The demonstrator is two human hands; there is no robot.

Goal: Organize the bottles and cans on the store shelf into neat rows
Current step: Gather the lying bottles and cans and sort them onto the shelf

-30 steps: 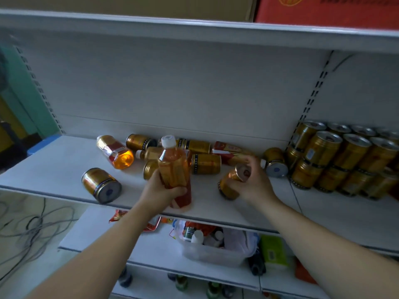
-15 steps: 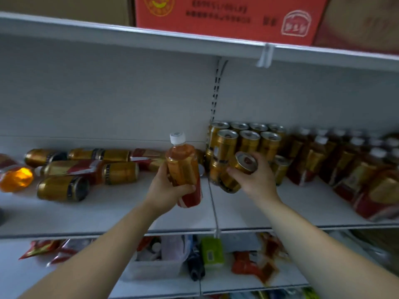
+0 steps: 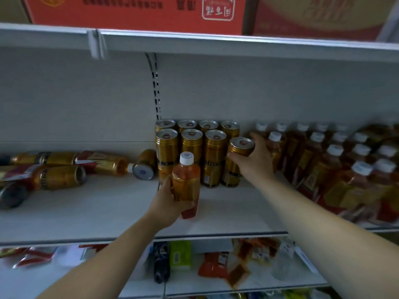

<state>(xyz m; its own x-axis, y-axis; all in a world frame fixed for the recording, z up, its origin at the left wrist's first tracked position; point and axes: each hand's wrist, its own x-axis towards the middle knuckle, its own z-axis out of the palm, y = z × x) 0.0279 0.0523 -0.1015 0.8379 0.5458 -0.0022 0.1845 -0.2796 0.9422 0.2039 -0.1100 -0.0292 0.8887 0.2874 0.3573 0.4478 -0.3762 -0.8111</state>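
Observation:
My left hand [image 3: 167, 202] grips an upright amber tea bottle [image 3: 186, 184] with a white cap, held above the front of the white shelf [image 3: 108, 212]. My right hand [image 3: 257, 160] grips a gold can [image 3: 240, 147] at the right end of the stacked gold cans [image 3: 192, 145], level with their upper layer. To the right stand rows of amber bottles [image 3: 336, 165]. On the left, gold cans and bottles [image 3: 64, 167] lie on their sides in a jumble.
A red carton [image 3: 138, 11] sits on the shelf above. The lower shelf [image 3: 194, 283] holds snack packets, a green pack and a dark bottle. A slotted upright [image 3: 156, 87] runs down the back wall behind the can stack.
The view has swung right, bringing the bottle rows into sight. My right hand has carried the gold can up to the right side of the stack. My left hand still holds the bottle.

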